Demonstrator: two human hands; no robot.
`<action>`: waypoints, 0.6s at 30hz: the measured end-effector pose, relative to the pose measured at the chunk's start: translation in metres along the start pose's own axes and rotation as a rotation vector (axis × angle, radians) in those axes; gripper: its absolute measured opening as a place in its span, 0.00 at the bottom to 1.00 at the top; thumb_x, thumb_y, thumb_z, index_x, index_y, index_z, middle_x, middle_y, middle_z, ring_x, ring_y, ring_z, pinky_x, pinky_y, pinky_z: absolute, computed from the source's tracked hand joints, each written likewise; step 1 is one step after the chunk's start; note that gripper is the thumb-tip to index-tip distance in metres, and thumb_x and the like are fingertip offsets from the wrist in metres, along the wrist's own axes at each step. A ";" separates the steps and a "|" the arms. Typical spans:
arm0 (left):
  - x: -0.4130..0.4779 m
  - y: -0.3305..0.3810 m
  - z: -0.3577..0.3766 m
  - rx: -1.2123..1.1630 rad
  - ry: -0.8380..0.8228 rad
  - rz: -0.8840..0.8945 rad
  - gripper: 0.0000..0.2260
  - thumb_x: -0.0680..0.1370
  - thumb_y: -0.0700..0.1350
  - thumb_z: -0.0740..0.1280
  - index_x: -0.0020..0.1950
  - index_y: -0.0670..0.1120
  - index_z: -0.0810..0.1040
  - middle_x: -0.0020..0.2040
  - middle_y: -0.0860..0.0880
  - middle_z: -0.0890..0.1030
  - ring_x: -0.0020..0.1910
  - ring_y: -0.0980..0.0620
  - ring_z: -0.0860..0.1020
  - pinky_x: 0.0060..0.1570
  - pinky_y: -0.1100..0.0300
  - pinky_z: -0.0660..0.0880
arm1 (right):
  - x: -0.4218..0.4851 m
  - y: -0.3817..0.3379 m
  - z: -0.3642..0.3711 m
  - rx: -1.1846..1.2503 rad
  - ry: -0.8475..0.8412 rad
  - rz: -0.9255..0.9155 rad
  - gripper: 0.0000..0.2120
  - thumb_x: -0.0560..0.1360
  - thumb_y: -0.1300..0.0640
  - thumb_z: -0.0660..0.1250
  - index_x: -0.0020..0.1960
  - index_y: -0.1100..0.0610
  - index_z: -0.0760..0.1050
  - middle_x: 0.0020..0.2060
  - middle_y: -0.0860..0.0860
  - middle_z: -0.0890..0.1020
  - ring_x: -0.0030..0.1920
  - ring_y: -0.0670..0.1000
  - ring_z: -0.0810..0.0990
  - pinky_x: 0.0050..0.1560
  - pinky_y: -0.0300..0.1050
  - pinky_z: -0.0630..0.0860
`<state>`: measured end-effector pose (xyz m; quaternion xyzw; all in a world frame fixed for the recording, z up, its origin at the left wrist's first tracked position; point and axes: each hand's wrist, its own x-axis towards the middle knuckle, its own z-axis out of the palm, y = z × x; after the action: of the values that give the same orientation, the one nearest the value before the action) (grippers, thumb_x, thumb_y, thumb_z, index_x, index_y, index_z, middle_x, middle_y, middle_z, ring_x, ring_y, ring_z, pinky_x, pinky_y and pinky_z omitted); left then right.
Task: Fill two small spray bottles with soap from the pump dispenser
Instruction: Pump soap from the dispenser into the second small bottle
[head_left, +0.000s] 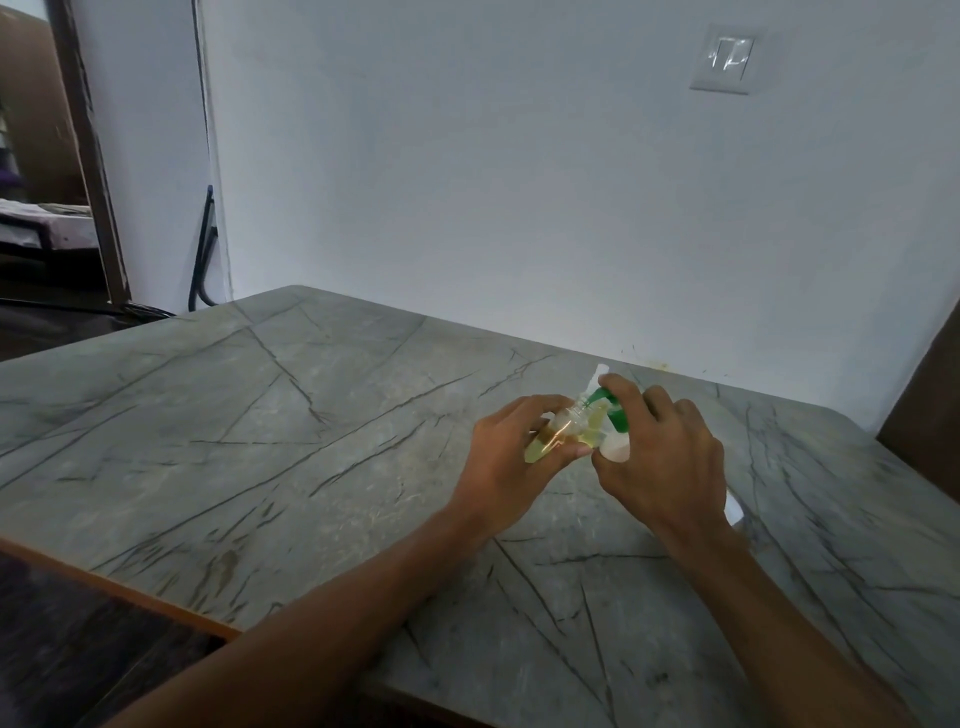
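Spray bottle (560, 427), small & clear, sits tilted in the left hand (511, 460), fingers curled round its body, over the table's (260, 415) right half. We see its neck right at the green spout of the pump dispenser (616, 423), which the right hand (670, 460) grips from above, fingers wrapped over the pump head. Bottle: see-through plastic w/ ridged neck, pale yellow liquid inside. Tabletop: smooth grey stone look, dark veins, orange edge strip. A white obj. (734, 509) peeks out beside the right wrist; we can't tell what.
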<state>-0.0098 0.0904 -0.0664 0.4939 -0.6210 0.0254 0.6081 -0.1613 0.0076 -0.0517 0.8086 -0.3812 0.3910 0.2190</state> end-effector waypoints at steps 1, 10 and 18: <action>0.000 -0.001 -0.001 0.001 0.006 -0.001 0.19 0.70 0.51 0.75 0.58 0.47 0.78 0.54 0.52 0.82 0.47 0.58 0.80 0.44 0.69 0.78 | 0.000 -0.002 -0.001 -0.019 -0.007 -0.002 0.40 0.60 0.46 0.79 0.67 0.47 0.64 0.45 0.53 0.80 0.41 0.56 0.77 0.34 0.47 0.77; 0.002 -0.004 -0.002 0.066 0.057 -0.030 0.18 0.72 0.51 0.74 0.60 0.49 0.78 0.53 0.53 0.82 0.47 0.58 0.80 0.44 0.64 0.79 | 0.001 0.000 -0.006 -0.032 -0.042 -0.047 0.48 0.63 0.44 0.77 0.76 0.44 0.56 0.44 0.51 0.81 0.35 0.52 0.77 0.32 0.44 0.76; 0.003 -0.004 -0.003 0.078 0.048 -0.035 0.19 0.72 0.52 0.73 0.61 0.49 0.78 0.54 0.53 0.82 0.47 0.58 0.80 0.45 0.63 0.79 | 0.002 -0.003 -0.003 -0.062 -0.031 -0.035 0.46 0.61 0.44 0.79 0.72 0.47 0.60 0.46 0.53 0.81 0.39 0.55 0.78 0.32 0.46 0.76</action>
<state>-0.0044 0.0886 -0.0658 0.5272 -0.5962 0.0506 0.6034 -0.1601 0.0104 -0.0486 0.8138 -0.3824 0.3626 0.2449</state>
